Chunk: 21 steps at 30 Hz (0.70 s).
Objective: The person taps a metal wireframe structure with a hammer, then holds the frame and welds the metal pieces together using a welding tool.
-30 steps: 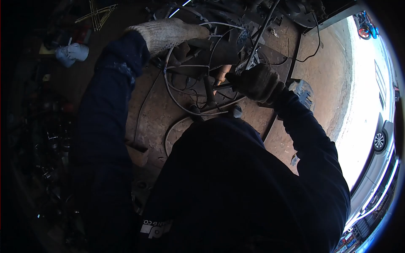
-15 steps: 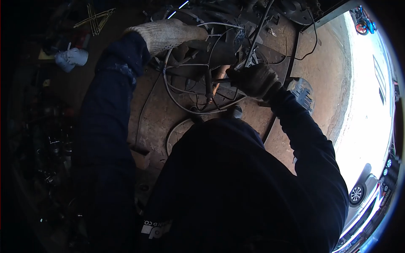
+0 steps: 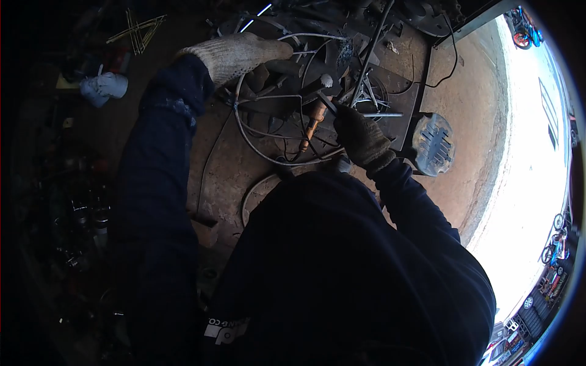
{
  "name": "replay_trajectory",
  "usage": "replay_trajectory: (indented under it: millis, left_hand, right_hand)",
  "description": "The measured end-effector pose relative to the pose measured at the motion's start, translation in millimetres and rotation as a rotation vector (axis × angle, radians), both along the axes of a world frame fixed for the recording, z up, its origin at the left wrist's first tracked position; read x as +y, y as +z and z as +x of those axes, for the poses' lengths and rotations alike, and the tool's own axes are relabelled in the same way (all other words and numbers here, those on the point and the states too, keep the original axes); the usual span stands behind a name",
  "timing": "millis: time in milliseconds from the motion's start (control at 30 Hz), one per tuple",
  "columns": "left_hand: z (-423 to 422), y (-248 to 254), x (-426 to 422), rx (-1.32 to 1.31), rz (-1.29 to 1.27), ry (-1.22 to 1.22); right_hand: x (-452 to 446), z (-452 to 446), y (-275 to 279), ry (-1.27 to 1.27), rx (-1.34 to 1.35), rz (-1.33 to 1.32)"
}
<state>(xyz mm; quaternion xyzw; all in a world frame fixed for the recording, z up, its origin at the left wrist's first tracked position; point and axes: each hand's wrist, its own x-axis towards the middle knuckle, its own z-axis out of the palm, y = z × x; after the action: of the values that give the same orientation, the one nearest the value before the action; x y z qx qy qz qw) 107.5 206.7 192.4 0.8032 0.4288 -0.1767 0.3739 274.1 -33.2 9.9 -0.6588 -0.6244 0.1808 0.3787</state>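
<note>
My left hand (image 3: 241,56), in a pale knitted glove, is closed on the edge of a dark metal piece (image 3: 259,78) amid bent rods and cables. In a dark glove, my right hand (image 3: 364,135) grips what looks like a hammer (image 3: 314,85) by its handle. The hammer's head is over the metal parts, with one round face catching the light. Just below it lies an orange tool (image 3: 313,125), touched by neither hand. A thin curved tube (image 3: 250,135) loops around this area.
A round slotted object (image 3: 434,144) stands right of my right hand. Thin yellowish rods (image 3: 139,32) and a whitish cloth-like item (image 3: 104,85) lie at upper left. A dark cable (image 3: 455,58) runs at upper right. Motorcycles (image 3: 554,247) show beyond the bright ground.
My right hand has moved down and slightly left, and the hammer's head has come into view. The view has turned, so the parked car has left it. My left hand stays nearly in place.
</note>
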Motion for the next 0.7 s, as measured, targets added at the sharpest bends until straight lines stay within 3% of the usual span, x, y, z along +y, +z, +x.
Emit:
replay_trajectory:
  millis: [133,200,233,300,333,433,500,533,600,700]
  left_hand:
    - [-1,0,1,-0.032,-0.006,0.050]
    - [-2,-2,-4,-0.050,-0.033,0.089]
    - [0,3,-8,-0.036,-0.047,0.104]
    - [1,7,-8,-0.023,-0.054,0.117]
    - [-1,5,-6,-0.030,-0.034,0.091]
    - [-7,-1,-2,-0.054,-0.021,0.066]
    - [-6,-4,-4,-0.076,-0.034,0.061]
    - [-5,-3,-7,-0.059,-0.032,0.102]
    - [-4,5,-8,-0.046,-0.017,0.144]
    - [-8,6,-8,-0.019,-0.025,0.059]
  right_hand:
    - [2,-1,-10,0.038,-0.106,-0.078]
    - [-4,-5,5,-0.049,0.254,-0.124]
    - [-3,-2,0,-0.053,0.251,-0.123]
    - [4,2,-15,0.102,-0.034,-0.254]
    - [2,3,-18,0.102,-0.034,-0.250]
    - [-5,0,-16,0.051,-0.158,-0.031]
    - [-8,-8,-1,-0.060,0.261,-0.209]
    - [-8,-7,-10,-0.062,0.260,-0.210]
    - [-1,-4,-29,0.042,-0.120,-0.144]
    - [-6,-11,-12,-0.050,-0.015,-0.093]
